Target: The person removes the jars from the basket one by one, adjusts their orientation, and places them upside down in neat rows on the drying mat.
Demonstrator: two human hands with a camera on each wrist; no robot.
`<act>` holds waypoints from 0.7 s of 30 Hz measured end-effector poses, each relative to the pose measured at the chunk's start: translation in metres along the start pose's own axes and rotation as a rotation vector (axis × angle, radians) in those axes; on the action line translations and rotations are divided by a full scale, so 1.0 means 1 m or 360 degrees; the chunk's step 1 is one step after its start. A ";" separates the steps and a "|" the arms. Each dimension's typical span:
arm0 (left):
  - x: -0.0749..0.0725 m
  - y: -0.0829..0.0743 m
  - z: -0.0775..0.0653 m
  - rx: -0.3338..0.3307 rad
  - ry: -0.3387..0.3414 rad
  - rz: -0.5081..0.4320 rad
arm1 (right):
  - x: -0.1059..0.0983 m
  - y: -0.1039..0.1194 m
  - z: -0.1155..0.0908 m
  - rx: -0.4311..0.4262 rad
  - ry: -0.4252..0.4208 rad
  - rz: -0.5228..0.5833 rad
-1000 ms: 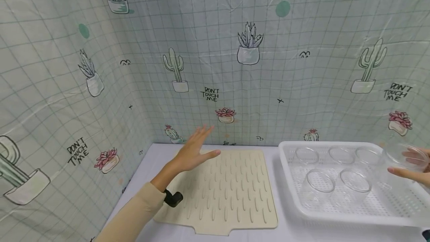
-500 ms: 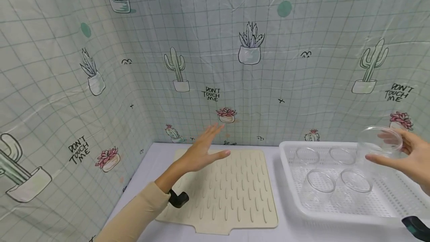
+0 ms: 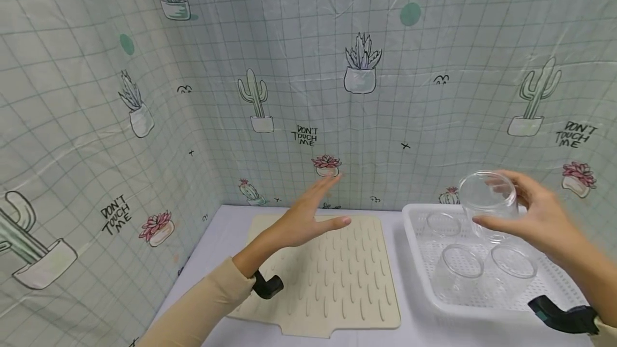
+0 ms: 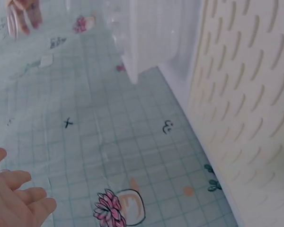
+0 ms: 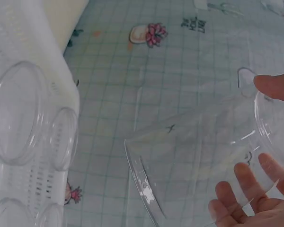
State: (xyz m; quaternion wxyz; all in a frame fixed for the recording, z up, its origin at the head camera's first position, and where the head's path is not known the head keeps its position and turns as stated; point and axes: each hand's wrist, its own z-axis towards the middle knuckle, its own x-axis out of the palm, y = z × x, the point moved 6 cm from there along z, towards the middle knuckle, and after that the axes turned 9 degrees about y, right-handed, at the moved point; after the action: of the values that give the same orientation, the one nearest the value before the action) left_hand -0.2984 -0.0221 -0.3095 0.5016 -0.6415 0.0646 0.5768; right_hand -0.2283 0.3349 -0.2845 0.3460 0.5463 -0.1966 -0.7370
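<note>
My right hand (image 3: 535,208) holds a clear cup (image 3: 488,202) above the white perforated basket (image 3: 463,312), thumb on the near side and fingers around the far side. In the right wrist view the same transparent cup (image 5: 194,151) lies slantwise, with the fingers spread along its wall. Other clear cups stand in the basket, among them a back left one (image 3: 443,225) and two front ones (image 3: 460,264); the held cup and hand hide part of the back row. My left hand (image 3: 301,218) holds nothing, fingers extended over the beige ridged mat (image 3: 347,283).
The mat lies flat on a white-covered table (image 3: 217,240), left of the basket, with a short tab at its near edge. A cactus-printed curtain (image 3: 289,95) closes off the back and left side. Dark wrist mounts (image 3: 267,285) sit on both wrists.
My right hand has lifted the cup from the basket's right side and carried it left, above the other cups. The left hand has drifted slightly right over the mat.
</note>
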 end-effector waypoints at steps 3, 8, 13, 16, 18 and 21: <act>0.001 -0.008 0.003 0.0020 -0.0018 -0.0043 | 0.010 0.013 0.006 -0.0068 0.0007 0.0064; 0.003 -0.020 0.009 0.0028 -0.0072 -0.0117 | 0.029 0.030 0.015 -0.0112 0.0003 0.0106; 0.007 -0.031 0.018 0.0009 -0.0125 -0.0210 | 0.046 0.043 0.020 -0.0137 0.0023 0.0044; 0.009 -0.037 0.025 0.0005 -0.0153 -0.0261 | 0.057 0.052 0.025 -0.0189 0.0027 0.0022; 0.011 -0.041 0.029 0.0019 -0.0174 -0.0292 | 0.064 0.057 0.028 -0.0231 0.0024 0.0019; 0.014 -0.046 0.034 0.0039 -0.0198 -0.0350 | 0.076 0.063 0.033 -0.0288 0.0042 -0.0004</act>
State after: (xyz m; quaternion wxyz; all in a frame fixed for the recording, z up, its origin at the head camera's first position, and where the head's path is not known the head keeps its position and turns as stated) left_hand -0.2862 0.0314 -0.2889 0.5727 -0.6015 -0.0304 0.5562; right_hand -0.2527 0.2336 -0.2823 0.3957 0.5227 -0.1239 -0.7449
